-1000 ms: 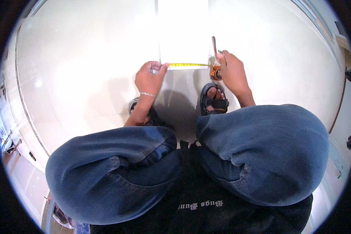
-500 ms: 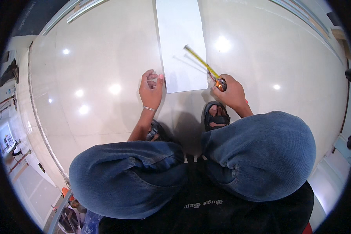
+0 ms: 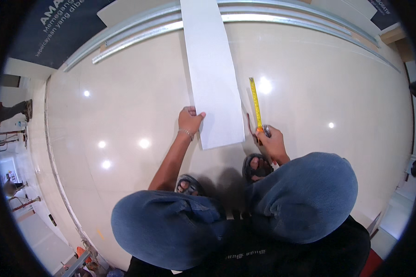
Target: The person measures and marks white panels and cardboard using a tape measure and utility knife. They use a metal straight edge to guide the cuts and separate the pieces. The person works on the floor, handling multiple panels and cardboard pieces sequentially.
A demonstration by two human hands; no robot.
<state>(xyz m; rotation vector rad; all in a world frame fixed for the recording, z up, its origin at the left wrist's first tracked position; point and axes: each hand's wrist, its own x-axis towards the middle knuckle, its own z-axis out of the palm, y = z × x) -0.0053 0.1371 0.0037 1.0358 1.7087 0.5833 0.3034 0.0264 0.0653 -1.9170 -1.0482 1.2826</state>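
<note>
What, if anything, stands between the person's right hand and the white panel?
A thin reddish-brown strip and the tape measure in the right hand lie between it and the right edge of the white panel. The left hand touches the left edge directly.

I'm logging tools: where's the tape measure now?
The tape measure is right of centre in the head view, in the right hand, just right of the white panel.

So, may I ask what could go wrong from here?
The long, flat white panel, with the left hand at one edge, could swivel. The extended yellow blade of the orange tape measure in the right hand might buckle or snap back. The panel's near end could bump toes in the black, open-toed sandals.
</note>
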